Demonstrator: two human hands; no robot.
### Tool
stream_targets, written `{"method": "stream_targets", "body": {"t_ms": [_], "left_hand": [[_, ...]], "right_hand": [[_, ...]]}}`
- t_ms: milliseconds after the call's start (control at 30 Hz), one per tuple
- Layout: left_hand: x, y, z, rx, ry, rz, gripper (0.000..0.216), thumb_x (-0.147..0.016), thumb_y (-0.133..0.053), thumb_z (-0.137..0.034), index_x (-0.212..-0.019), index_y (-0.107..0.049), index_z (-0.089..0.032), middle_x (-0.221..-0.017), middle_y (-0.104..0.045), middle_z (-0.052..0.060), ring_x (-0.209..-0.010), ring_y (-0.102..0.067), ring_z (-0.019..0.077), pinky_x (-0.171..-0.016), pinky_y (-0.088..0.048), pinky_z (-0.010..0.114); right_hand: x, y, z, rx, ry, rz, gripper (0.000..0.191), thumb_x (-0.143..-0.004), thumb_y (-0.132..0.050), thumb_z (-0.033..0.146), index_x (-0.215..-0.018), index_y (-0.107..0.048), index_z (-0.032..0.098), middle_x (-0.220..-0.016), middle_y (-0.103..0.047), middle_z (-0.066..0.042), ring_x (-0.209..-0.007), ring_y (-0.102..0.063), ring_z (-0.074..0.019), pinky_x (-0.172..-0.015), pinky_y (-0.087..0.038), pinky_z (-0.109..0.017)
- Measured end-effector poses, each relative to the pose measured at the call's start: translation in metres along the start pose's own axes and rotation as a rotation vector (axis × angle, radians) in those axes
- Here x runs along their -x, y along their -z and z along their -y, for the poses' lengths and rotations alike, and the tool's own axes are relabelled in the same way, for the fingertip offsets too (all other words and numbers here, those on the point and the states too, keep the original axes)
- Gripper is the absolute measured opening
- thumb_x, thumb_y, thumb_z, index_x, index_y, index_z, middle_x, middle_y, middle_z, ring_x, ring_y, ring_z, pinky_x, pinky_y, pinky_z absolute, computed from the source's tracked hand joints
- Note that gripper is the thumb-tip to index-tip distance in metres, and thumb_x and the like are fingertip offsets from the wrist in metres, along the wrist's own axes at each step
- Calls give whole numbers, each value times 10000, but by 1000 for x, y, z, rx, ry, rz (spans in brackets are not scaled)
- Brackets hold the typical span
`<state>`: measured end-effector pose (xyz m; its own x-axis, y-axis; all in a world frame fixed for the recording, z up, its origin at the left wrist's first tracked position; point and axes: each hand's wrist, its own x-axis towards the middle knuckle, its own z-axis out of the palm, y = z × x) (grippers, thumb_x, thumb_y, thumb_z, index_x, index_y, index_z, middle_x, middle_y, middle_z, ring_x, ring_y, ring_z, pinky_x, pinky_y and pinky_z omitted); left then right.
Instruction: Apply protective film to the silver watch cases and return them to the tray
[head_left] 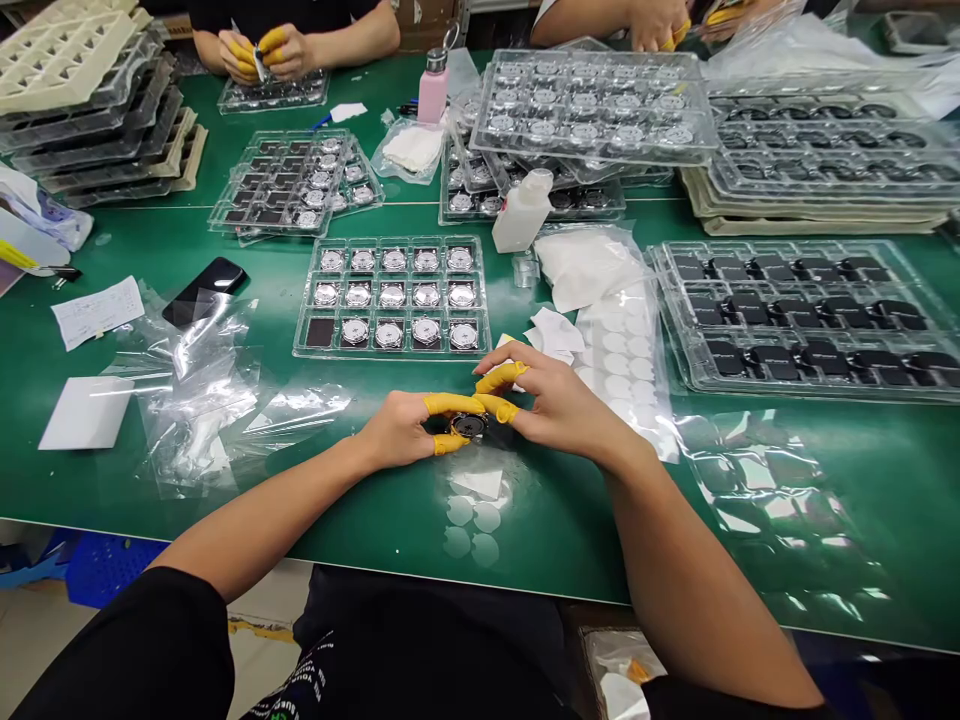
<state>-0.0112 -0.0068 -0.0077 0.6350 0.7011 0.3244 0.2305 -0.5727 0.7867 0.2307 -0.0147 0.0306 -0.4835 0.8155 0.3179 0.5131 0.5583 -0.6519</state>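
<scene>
My left hand (405, 428) pinches a round watch case (470, 426) between thumb and index finger, its dark face turned up. Yellow finger cots cover the fingertips of both hands. My right hand (551, 405) is at the upper right edge of the watch case, thumb and index finger drawn together; what lies between them is hidden. Just below lies a clear sheet with round pale stickers (472, 528) and a small white piece (480, 485). Beyond my hands sits a clear tray (300, 340) with several round watch parts and one dark square in its front left pocket.
Right of my hands lie a strip of round white stickers (616, 360), a white bottle (523, 212) and a tray of black parts (679, 375). Clear film (199, 410), a phone (204, 290) and a white pad (86, 412) lie left. Two co-workers' hands (262, 55) show across the table.
</scene>
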Motion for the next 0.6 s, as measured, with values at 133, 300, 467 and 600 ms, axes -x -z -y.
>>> {"method": "stream_targets", "body": {"t_ms": [133, 300, 467, 600], "left_hand": [[0, 0, -1, -3, 30, 1, 344, -846, -751, -323, -1171, -769, -214, -942, -816, 35, -743, -731, 136, -727, -580, 237], [-1, -1, -2, 58, 90, -3, 391, -822, -768, -315, -1201, -754, -221, -958, -809, 28, -781, -733, 135, -796, -603, 245], [0, -5, -1, 200, 136, -8, 432, -790, -795, -323, -1200, -751, -192, -943, -796, 28, -769, -720, 125, -821, -638, 258], [-1, -6, -3, 395, 267, 10, 494, -730, -839, -306, -1200, -747, -184, -974, -790, 33, -845, -745, 139, -895, -653, 287]], "right_hand": [[-1, -5, -2, 0, 14, -24, 111, -880, -589, 116, -866, -598, 225, -1121, -658, -90, -937, -655, -210, -729, -550, -379], [-4, -25, -2, 87, -51, -229, 154, -864, -566, 73, -870, -555, 227, -1143, -628, -123, -933, -633, -223, -687, -544, -386], [-8, -44, -2, 136, -86, -405, 189, -919, -526, 129, -773, -478, 239, -1099, -636, -135, -1046, -639, -251, -761, -562, -410], [-11, -44, 1, 68, -247, -517, 178, -964, -545, 272, -793, -519, 228, -1127, -620, -142, -1045, -626, -247, -794, -547, -417]]}}
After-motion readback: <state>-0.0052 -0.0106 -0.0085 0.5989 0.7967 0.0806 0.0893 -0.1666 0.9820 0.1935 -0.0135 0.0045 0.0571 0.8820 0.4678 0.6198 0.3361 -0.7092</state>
